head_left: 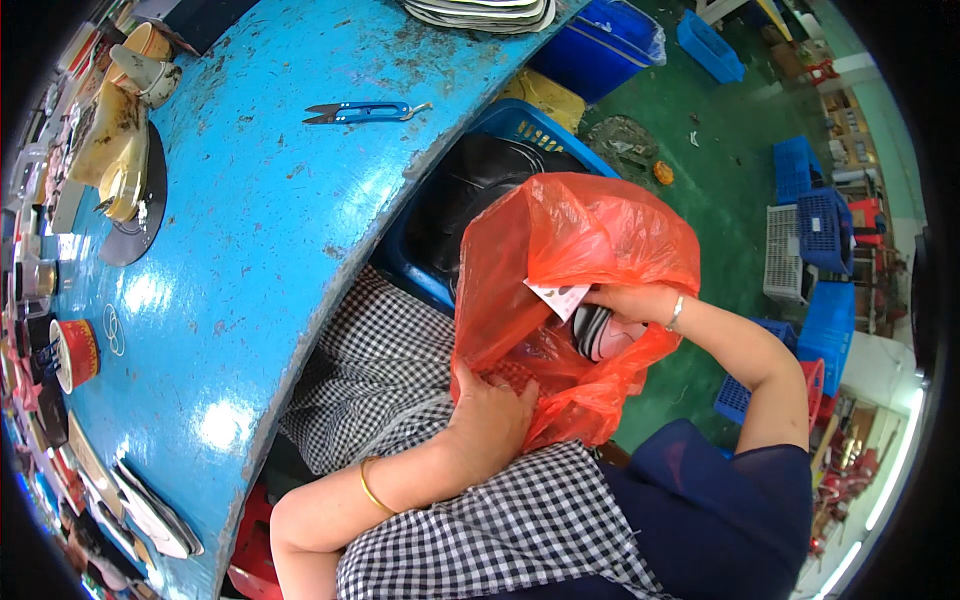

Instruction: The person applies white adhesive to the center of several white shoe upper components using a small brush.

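Note:
A translucent red plastic bag (590,225) lies in front of me with its mouth gaping. My left hand (490,425) is closed on the near left edge of the bag. My right hand (635,303) reaches into the mouth from the right. Its fingertips are closed at the corner of a flat white piece with dark marks (560,298); the bag partly hides that piece. Below my right hand, a pink, black and white striped piece (602,333) shows inside the bag. The rest of the contents cannot be made out.
At my left is a worn blue table (260,200) with blue thread snips (365,112) and a red paper cup (75,355). A blue basket (500,120) holding black pieces stands beside the table, behind the bag. Crates (825,230) line the green floor at right.

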`<state>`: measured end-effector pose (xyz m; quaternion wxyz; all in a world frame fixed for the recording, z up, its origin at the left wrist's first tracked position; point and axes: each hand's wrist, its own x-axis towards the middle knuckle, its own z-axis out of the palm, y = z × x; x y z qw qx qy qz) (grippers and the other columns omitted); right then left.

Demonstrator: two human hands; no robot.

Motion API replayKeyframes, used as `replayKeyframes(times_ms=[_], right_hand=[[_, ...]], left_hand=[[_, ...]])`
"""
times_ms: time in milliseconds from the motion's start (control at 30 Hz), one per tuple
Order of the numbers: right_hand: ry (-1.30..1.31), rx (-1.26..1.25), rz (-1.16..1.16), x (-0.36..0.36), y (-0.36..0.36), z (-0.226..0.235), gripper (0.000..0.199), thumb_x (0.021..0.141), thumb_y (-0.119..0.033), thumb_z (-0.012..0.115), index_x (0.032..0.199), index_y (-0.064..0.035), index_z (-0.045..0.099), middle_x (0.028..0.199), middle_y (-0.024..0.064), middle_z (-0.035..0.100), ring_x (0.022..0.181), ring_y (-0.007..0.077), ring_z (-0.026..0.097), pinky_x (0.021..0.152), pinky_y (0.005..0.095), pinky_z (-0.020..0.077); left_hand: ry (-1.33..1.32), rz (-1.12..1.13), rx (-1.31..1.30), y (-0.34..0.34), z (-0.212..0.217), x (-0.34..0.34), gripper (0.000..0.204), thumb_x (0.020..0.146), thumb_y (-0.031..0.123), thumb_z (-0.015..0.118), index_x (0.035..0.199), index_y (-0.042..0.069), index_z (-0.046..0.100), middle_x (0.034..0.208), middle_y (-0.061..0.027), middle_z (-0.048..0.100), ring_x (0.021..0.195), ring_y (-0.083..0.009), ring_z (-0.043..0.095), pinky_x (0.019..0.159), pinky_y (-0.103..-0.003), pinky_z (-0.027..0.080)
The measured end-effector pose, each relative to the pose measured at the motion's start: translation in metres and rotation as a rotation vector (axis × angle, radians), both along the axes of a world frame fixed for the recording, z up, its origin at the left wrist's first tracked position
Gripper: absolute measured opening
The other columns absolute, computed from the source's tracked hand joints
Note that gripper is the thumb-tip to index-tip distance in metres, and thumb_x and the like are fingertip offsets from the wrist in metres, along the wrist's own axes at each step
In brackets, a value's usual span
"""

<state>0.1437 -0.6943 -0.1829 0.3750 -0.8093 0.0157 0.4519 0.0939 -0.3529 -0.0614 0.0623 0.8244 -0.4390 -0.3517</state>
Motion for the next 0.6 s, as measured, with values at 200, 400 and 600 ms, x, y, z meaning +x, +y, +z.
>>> replayKeyframes(times_ms=[200, 400, 600], right_hand=[[-0.006, -0.325, 0.269, 0.016, 0.029, 0.019, 0.042, 0.103, -0.028, 0.049, 0.140, -0.0088, 0.055, 0.141, 0.0144, 0.058, 0.132, 0.0307, 0.052, 0.113, 0.0381, 0.0382], [-0.389, -0.118, 0.189, -0.001, 0.005, -0.014, 0.040, 0.101, -0.033, 0.054, 0.133, -0.0107, 0.061, 0.121, 0.0120, 0.069, 0.107, 0.0285, 0.066, 0.098, 0.0407, 0.0498], [0.008, -0.409, 0.255, 0.014, 0.029, 0.024, 0.038, 0.103, -0.029, 0.049, 0.128, -0.0061, 0.064, 0.124, 0.0149, 0.068, 0.113, 0.0318, 0.064, 0.103, 0.0398, 0.0453]], left_hand=[[-0.056, 0.013, -0.032, 0.005, -0.007, -0.004, 0.050, 0.097, 0.020, 0.050, 0.145, 0.006, 0.050, 0.103, -0.0191, 0.072, 0.099, -0.0394, 0.070, 0.102, -0.080, 0.029], [-0.004, -0.007, -0.018, 0.003, -0.004, 0.000, 0.050, 0.096, 0.019, 0.052, 0.144, 0.005, 0.051, 0.103, -0.0195, 0.071, 0.100, -0.0380, 0.070, 0.101, -0.080, 0.031], [-0.012, 0.023, -0.039, 0.007, -0.009, -0.005, 0.047, 0.097, 0.019, 0.052, 0.141, 0.004, 0.052, 0.104, -0.0184, 0.072, 0.101, -0.0373, 0.070, 0.100, -0.080, 0.031]])
